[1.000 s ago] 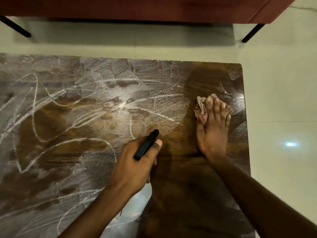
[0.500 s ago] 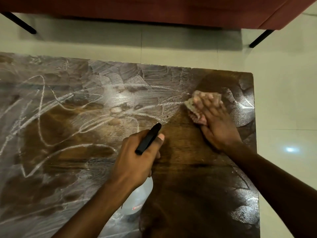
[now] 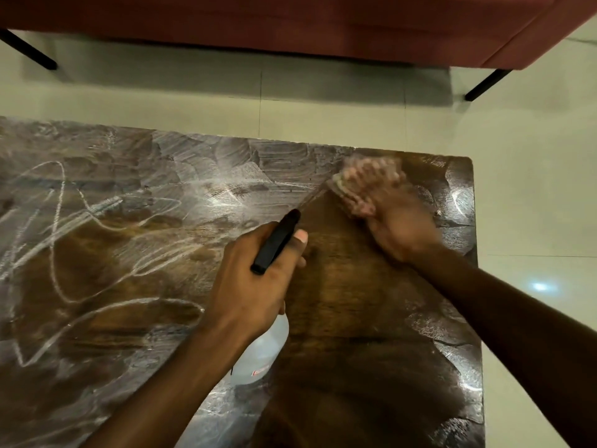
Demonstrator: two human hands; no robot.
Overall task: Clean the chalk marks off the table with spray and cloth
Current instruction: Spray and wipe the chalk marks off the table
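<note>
While left hand (image 3: 255,286) fingers grip spray bottle (image 3: 268,347) upright, right hand (image 3: 387,211) presses cloth (image 3: 342,185) flat on table (image 3: 355,302)

Cloth (image 3: 347,185) on table (image 3: 355,318) far right; spray bottle (image 3: 268,347) left of it.

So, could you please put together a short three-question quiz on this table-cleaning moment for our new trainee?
1. True or false: the left hand holds the spray bottle by its black trigger head.
2. Which part of the table looks wiped clean of chalk marks? A) the whole left side B) a strip on the right, running from the cloth toward the near edge C) none of it
3. Fill in: the right hand presses the ___ onto the table near its far right corner.

Key: 1 true; 2 B; 3 cloth
</note>
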